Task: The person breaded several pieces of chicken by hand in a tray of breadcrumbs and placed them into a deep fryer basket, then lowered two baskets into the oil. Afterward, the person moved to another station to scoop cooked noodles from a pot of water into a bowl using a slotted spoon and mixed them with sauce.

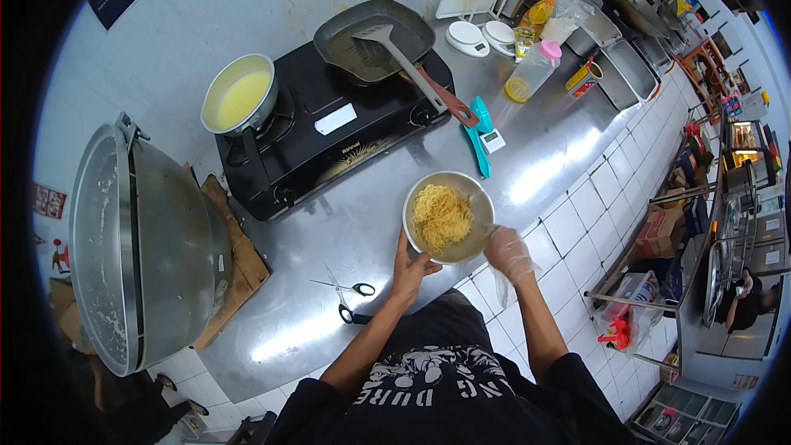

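A round metal bowl (485, 213) sits near the front edge of the steel counter, with yellow noodles (442, 217) inside it. My left hand (413, 272), bare, grips the bowl's lower left rim. At the bowl's right rim is my right hand (508, 252), in a clear plastic glove; its fingertips reach over the rim, and something thin may be between them, blurred. Open scissors (343, 293) lie on the counter left of my left hand. Beyond the bowl are a turquoise utensil (481, 151) and a small white timer (492, 141).
A Rinnai stove (346, 148) carries a saucepan of yellow liquid (244, 99) and a square pan with a spatula (374, 43). A large metal pot (179, 253) stands left. Kitchen scales (468, 38) and a pink-lidded bottle (532, 74) are behind. Other people are at the far right and lower left.
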A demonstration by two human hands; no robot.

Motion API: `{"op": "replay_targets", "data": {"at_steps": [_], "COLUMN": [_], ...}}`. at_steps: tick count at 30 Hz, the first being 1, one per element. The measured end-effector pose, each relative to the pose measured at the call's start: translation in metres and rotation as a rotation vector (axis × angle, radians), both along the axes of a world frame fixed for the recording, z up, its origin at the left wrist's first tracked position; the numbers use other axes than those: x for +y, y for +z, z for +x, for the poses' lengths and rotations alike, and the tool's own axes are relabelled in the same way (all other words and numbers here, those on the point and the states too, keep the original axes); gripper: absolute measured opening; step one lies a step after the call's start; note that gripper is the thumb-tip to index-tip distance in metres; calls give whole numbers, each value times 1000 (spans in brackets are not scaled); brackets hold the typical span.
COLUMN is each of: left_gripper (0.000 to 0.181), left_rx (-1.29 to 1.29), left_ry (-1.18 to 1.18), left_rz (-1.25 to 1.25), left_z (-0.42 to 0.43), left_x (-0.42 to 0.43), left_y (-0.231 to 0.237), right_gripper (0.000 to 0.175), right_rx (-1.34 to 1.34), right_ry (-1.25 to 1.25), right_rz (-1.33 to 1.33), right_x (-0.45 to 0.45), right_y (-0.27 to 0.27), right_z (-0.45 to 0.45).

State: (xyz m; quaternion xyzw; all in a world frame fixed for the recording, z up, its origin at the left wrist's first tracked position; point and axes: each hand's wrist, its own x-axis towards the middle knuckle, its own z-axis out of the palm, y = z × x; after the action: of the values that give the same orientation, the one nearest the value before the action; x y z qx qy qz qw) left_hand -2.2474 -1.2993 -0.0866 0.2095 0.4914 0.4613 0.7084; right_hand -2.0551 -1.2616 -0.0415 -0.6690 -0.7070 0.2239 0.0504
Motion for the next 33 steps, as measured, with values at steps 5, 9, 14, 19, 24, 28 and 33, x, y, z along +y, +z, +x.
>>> {"op": "replay_targets", "data": {"at_steps": [5,9,14,19,24,28,33], "left_gripper": [75,74,74,74,74,74,74], "left_rx": [-7,-7,-25,-69,2,-9,-76], "left_ry": [-20,-22,-22,-12,-17,-3,-20], "left_rz": [26,13,-5,-10,-15,-17,-52], "left_z": [-5,-5,-6,-6,-5,-8,-5], "left_x": [0,1,2,0,0,-1,1], "left_y": [-2,-1,-5,-14,-9,-13,-11], "right_gripper": [21,19,11,8,8,10,21], "right_rx": [118,-244,-571,-689,-661,-641,-437], "right_ry": [171,44,249,257,182,179,107], "right_rz": [20,-114,231,225,314,227,6], "right_x": [-3,1,6,8,7,14,27], "right_y": [6,50,101,159,201,185,62], "right_z": [-4,-17,-17,-29,-28,-29,-14]}}
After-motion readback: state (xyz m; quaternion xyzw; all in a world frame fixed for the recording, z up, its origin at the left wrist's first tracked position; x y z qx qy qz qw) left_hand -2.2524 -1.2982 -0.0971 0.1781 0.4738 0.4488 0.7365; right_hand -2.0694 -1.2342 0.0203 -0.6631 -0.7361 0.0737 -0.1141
